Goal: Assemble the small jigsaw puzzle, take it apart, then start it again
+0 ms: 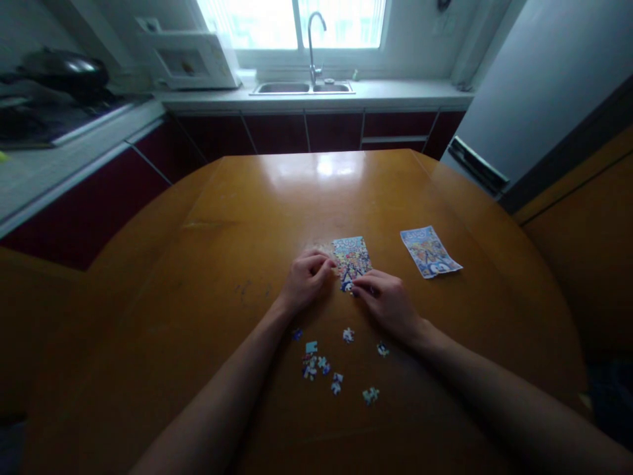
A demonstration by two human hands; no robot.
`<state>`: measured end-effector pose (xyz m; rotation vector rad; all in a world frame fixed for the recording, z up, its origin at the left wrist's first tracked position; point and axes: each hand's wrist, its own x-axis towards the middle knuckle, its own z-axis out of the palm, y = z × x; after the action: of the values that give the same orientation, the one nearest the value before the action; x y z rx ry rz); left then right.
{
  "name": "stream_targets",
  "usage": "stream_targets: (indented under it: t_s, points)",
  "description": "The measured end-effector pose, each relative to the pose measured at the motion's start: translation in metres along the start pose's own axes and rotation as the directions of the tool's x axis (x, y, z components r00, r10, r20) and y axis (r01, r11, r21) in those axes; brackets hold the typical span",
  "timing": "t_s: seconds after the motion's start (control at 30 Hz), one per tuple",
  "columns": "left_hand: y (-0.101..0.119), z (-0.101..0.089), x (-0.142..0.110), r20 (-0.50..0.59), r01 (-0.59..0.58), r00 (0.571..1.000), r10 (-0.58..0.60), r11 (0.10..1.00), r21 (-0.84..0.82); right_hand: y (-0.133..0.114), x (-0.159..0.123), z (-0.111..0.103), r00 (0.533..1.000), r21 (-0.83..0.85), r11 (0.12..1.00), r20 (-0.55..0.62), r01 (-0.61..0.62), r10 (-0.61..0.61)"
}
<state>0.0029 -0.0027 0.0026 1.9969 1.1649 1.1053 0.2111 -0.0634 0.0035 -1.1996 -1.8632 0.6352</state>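
Two bare forearms (232,389) are spanning the near half of the brown bench (277,198), whose straight far edge is facing a sink (281,88). Right hand (388,297) is bringing its thumb and fingers together at the assembled puzzle's lower right corner; whether a piece is between them, I cannot tell. Left hand (307,274) is curling, thumb and forefinger closing together beside the puzzle's left edge, and I cannot tell whether they are pinching anything. Toward the bench's right edge, a creased printed sheet (429,251) is lying flat. Slightly smaller, the assembled puzzle (352,256) is sitting between the hands, near the middle of the bench. Nearer the bench's near edge, a cluster of pieces (310,366) is lying between the forearms, and single pieces, including a whitish piece (349,335) and a dark blue piece (297,334), are lying around it.
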Motion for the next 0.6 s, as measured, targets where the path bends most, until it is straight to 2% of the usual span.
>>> stream_targets:
  t_s: [0.2,0.47,0.6]
  points:
    - [0.0004,0.0002,0.0002,-0.006,0.0,1.0,0.0,1.0,0.013,-0.0043,-0.0007,0.0069,0.997,-0.062,0.998,0.081,0.01,-0.005]
    - [0.0006,0.0005,0.0005,-0.008,0.007,1.0,-0.007,1.0,0.004,-0.0036,0.0036,0.0088,0.995,-0.236,0.97,0.09,0.063,-0.043]
    - [0.0003,0.0003,0.0003,-0.006,0.008,1.0,-0.008,1.0,0.001,-0.0056,0.0036,0.0065,0.995,-0.256,0.965,0.089,0.056,-0.034]
